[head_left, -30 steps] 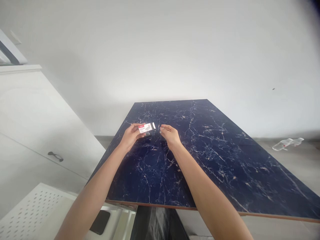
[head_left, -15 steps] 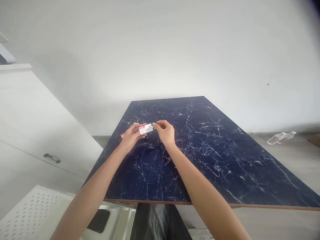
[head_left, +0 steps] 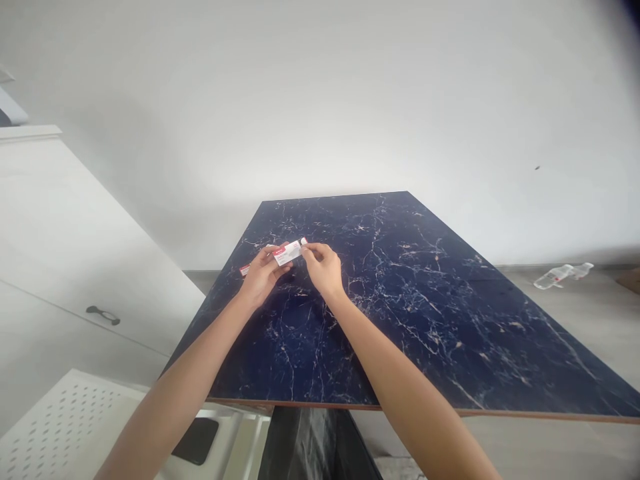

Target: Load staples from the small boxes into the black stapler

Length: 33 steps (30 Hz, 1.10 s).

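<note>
My left hand (head_left: 260, 277) is closed around a small white and red cardboard box (head_left: 287, 253), tilted above the table with its printed side up. At the box's right end a flap with a red edge (head_left: 304, 241) stands out, with a dark spot beside it. There my right hand (head_left: 324, 268) has its thumb and forefinger pinched at the end of the box; what exactly lies between the fingertips is too small to make out. Behind my left hand, a red and white piece (head_left: 245, 269) lies on the table, mostly covered by the hand.
A dark blue marbled table (head_left: 425, 320) spreads beneath my hands, its far edge close to a white wall. To the left stands a white cabinet with a dark handle (head_left: 103, 315). A clear plastic bottle (head_left: 554, 276) lies on the floor at right.
My right hand has shifted slightly left, closer to the box. The box is tilted a little more, and its red-edged end flap now shows above my right fingertips.
</note>
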Tool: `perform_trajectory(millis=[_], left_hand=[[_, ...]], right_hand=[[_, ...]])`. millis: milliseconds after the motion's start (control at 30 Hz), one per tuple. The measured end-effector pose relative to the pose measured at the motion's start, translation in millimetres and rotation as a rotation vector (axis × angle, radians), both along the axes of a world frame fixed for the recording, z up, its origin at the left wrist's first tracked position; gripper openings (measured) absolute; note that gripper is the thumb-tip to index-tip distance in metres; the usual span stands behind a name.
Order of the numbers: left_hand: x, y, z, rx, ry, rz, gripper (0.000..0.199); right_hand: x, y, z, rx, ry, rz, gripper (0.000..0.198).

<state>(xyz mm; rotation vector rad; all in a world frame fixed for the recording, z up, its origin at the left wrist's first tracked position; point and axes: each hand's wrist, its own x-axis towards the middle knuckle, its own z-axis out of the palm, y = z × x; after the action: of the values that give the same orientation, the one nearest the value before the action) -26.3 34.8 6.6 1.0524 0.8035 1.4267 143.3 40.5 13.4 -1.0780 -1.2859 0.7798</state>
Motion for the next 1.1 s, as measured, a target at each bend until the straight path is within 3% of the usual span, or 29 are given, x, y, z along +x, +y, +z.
perform_trajectory(millis=[267, 433, 667, 833, 1000, 1100], left_hand=[[-4.1, -0.8, 3.9, -0.041, -0.105, -0.079, 0.022], [-1.1, -3.4, 5.8, -0.006, -0.021, -0.051, 0.026], [-1.6, -2.4, 3.7, 0.011, 0.101, -0.034, 0.032], [-12.4, -0.5, 6.7, 0.097, 0.592, 0.09, 0.033], [-21.5, -2.1, 11.0, 0.393, 1.201, 0.25, 0.017], [-24.7, -2.3, 13.1, 0.46, 1.366, 0.367, 0.012]], right_hand=[[-3.1, 6.8, -6.1, -0.099, 0.254, 0.129, 0.022], [-5.2, 7.7, -5.9, -0.215, 0.393, 0.198, 0.017], [-5.3, 8.4, -9.4, -0.271, 0.49, 0.262, 0.02], [-7.8, 12.1, -21.8, -0.331, 0.383, 0.313, 0.02], [-16.8, 14.3, -40.6, -0.386, 0.234, 0.344, 0.016], [-17.6, 13.4, -44.3, -0.386, 0.136, 0.36, 0.016]])
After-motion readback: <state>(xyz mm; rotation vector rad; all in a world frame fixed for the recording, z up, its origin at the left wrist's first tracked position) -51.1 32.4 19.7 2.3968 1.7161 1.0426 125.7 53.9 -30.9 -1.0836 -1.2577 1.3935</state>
